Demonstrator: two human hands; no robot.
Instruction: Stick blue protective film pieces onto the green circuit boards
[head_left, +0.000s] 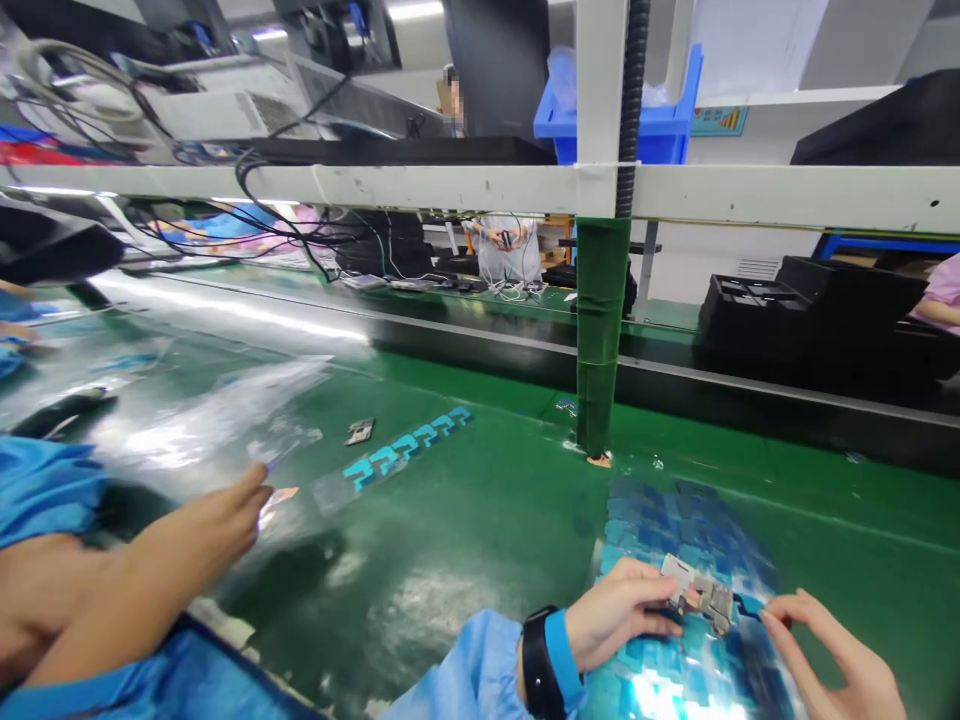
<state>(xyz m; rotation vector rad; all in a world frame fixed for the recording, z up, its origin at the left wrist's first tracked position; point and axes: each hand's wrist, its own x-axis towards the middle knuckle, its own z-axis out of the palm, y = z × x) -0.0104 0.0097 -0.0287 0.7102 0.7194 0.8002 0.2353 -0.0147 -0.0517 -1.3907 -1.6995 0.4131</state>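
My left hand [619, 612], with a black band and a blue strap at its wrist, grips a small circuit board [701, 592] with silver metal shields between thumb and fingers. At the board's right end, my right hand [836, 650] pinches a small dark blue film piece [746, 606]. That piece reaches the board's edge; whether it is stuck to it I cannot tell. Beneath both hands lies a sheet of blue adhesive pieces [645, 530], shiny toward the front.
At left, a co-worker's hand [195, 530] holds a thin item. Near it are a strip of blue pieces [405, 447] and another circuit board [361, 431] on the green table [465, 540]. A green-wrapped post [598, 340] rises behind. Black boxes [810, 310] stand back right.
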